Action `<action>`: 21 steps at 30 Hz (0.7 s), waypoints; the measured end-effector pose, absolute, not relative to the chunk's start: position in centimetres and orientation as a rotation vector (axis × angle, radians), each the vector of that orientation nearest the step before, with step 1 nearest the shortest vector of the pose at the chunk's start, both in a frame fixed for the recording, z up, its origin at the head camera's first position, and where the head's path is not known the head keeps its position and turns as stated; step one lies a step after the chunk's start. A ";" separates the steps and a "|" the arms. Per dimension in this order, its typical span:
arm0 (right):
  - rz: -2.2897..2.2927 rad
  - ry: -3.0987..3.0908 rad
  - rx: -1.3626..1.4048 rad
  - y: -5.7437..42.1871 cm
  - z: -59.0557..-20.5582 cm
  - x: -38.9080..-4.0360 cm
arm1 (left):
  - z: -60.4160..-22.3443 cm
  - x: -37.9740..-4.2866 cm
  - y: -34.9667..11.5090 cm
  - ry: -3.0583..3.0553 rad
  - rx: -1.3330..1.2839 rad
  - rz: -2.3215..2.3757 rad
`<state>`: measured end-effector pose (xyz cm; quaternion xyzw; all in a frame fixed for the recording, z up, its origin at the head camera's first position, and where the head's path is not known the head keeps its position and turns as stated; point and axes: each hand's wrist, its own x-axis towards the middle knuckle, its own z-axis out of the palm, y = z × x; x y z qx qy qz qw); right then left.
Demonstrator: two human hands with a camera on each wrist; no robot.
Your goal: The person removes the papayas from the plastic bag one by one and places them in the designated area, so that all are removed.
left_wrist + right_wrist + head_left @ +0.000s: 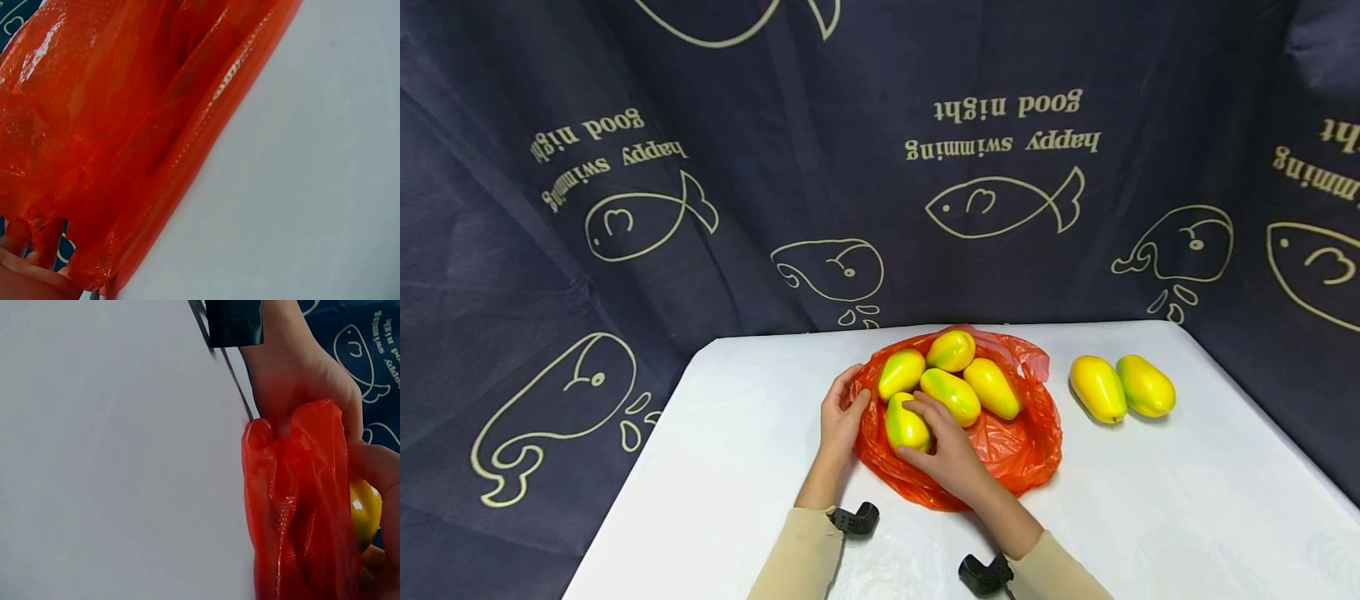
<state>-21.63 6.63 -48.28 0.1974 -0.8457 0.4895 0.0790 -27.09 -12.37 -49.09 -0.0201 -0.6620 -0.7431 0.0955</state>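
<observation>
A red plastic bag [1000, 446] lies spread open on the table, with several yellow-green mangoes inside. My right hand [953, 454] reaches over the bag's front and grips the nearest mango [901, 429] between thumb and fingers. At the bag's left side, my left hand [841, 425] holds the rim between thumb and fingers. Behind the gripped fruit sit other mangoes, one of them a greener mango [951, 397] in the middle. The left wrist view is filled mostly by the bag's red film [94, 137]. In the right wrist view, bag film [300, 519] partly covers the gripped mango [365, 509].
Two more mangoes lie side by side on the table right of the bag, a left one [1098, 389] and a right one [1146, 386]. The white table [737, 433] ends at a dark blue curtain [820, 167] with fish and whale drawings.
</observation>
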 end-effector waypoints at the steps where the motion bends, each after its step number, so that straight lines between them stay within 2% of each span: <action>1: 1.465 -2.535 0.588 6.6 -48.3 -21.6 | -49.1 -27.1 -12.4 -1.954 -0.060 -2.212; 21: 1.484 -2.523 0.558 6.4 -48.6 -21.7 | -49.0 -26.9 -12.4 -1.958 -0.084 -2.208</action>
